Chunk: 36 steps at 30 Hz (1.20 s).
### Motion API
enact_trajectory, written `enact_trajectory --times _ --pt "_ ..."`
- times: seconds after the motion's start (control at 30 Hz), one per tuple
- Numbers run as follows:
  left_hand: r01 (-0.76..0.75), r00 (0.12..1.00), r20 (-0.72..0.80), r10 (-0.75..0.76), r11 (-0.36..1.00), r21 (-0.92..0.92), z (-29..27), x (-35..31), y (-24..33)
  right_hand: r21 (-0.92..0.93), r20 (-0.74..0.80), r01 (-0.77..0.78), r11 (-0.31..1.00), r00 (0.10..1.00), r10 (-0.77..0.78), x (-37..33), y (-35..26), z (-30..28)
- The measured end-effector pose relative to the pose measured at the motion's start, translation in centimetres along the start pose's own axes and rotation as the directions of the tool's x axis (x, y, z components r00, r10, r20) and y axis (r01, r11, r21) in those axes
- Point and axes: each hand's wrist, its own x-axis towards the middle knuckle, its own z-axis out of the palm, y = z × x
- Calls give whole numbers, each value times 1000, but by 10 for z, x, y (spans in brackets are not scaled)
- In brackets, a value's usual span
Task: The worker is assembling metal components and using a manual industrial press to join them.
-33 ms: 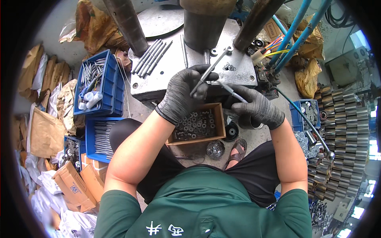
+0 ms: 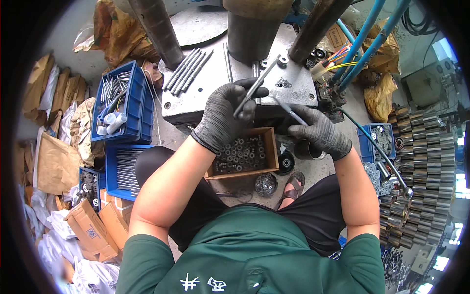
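Note:
My left hand point(image 2: 227, 110), in a dark grey work glove, is closed round a slim metal shaft point(image 2: 258, 83) that slants up and to the right over the machine's plate. In my right hand point(image 2: 320, 131), gloved alike, is a second metal shaft point(image 2: 291, 111), its free end pointing up and left toward the first one. The two shafts are apart. Several similar shafts point(image 2: 188, 71) lie side by side on the metal plate point(image 2: 215, 105). Small metal rings point(image 2: 283, 61) sit on that plate near the far end of the left-hand shaft.
A cardboard box point(image 2: 240, 174) of small rings stands below my hands. Thick columns point(image 2: 252, 34) rise from the plate. At left are blue crates point(image 2: 139, 115) of metal parts; at right, stacked metal cylinders point(image 2: 423, 171) and a green hose point(image 2: 369, 139).
My right hand and its shaft have shifted slightly to the right, widening the gap to the left-hand shaft. The left-hand shaft has tilted a little more upright.

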Motion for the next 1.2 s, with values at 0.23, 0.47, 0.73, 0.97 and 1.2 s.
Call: enact_trajectory --times 0.23,0.47,0.73,0.97,1.2 --pt "-58 998 9 57 994 93 4 -6 3 -674 -396 -4 739 846 -356 6 23 -24" --pt "-25 1000 8 24 998 65 4 -5 0 -931 -89 157 330 778 -622 14 36 -26" --pt "-50 992 113 52 998 -24 8 -5 -7 -958 -99 115 262 724 -682 33 42 -24" --pt "-14 976 216 34 996 -91 5 -4 -3 -973 -58 114 201 723 -689 45 45 -25" --pt "-70 997 26 67 992 101 12 -8 -5 -780 -327 134 612 746 -580 47 39 -17"
